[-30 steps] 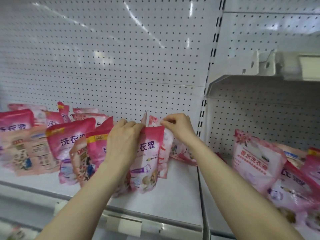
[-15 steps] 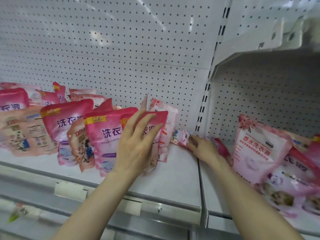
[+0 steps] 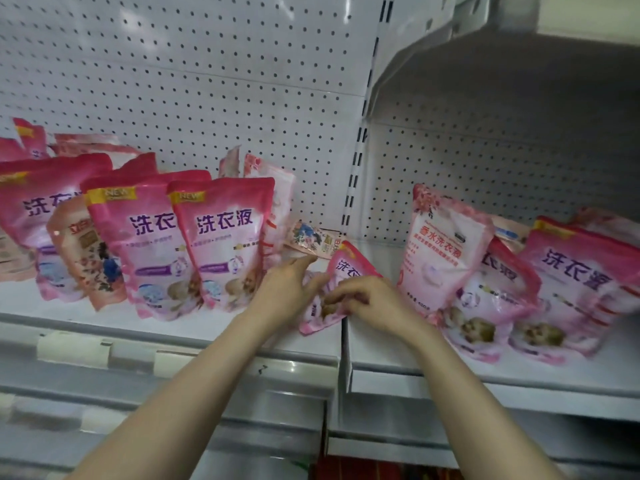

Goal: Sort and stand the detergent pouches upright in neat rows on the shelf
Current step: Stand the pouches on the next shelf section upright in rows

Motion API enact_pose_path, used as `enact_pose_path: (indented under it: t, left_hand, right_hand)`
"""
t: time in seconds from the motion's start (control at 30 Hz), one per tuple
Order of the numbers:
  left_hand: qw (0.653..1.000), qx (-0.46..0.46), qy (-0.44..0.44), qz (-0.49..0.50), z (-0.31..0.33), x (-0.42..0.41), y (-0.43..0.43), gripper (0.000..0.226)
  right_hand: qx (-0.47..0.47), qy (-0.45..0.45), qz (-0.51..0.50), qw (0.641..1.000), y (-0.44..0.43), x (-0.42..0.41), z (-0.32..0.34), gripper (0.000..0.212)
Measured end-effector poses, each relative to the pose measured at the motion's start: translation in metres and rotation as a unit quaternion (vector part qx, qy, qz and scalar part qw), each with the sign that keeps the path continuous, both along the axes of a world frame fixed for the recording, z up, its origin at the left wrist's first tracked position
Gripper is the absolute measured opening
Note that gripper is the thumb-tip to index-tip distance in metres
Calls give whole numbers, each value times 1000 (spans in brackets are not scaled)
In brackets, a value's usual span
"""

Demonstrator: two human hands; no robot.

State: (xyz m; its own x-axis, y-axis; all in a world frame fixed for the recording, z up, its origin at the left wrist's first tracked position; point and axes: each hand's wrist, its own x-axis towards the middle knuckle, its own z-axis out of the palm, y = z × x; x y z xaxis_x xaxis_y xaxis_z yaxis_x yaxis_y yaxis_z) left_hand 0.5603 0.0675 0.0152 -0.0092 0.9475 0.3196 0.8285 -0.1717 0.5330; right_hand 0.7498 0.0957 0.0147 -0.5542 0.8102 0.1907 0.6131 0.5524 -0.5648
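Head view, right hand [image 3: 372, 301] fingers curled gripping tilted pink pouch [image 3: 349, 268], left hand [image 3: 287, 289] fingers straight, touching its edge.

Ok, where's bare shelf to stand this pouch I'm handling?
The widest bare shelf is the gap between the upright NEW pouch and the pale pouch, where your left hand and right hand handle the tilted pouch; a small flat pouch lies at its back. The left row and the right cluster overlap: crowded.
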Motion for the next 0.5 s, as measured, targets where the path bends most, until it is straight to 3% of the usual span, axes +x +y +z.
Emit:
enact_pose_path:
  t: [0.07,0.17,0.3,0.4,0.5]
  left_hand:
    - [1000,-28,-10,-4,2,1,1,58]
    - [999,-36,-34,-12,1,-3,-6,61]
    - [997,4,-79,-13,-6,-13,-26,48]
    - [994,22,-107,0,-10,-23,-41,38]
    - [990,61,-122,23,-13,-30,-53,37]
  right_hand:
    - [37,29,-56,997,4,1,0,37]
    - [108,-18,-164,980,20,-3,2,38]
    - [6,-111,-234,966,43,-13,4,36]
    - [-29,-64,-238,969,47,-15,14,34]
    - [-6,21,-246,969,41,-15,41,28]
